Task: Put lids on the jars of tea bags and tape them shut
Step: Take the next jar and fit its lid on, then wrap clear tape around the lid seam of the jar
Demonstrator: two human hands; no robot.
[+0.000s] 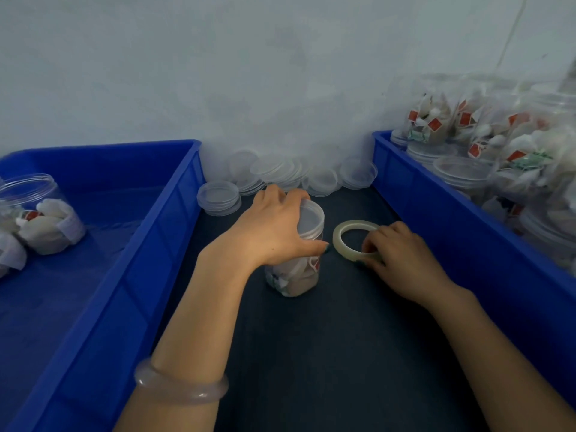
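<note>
A clear jar of tea bags stands upright on the dark table, with a clear lid on its top. My left hand wraps around the jar's upper part and the lid's rim from the left. Just right of the jar lies a roll of clear tape, flat on the table. My right hand rests on the roll's near right edge, fingers curled on it. A heap of spare clear lids lies against the wall behind the jar.
A blue bin on the left holds an open jar of tea bags. A second blue bin on the right is packed with several filled jars. The dark table runs between the two bins.
</note>
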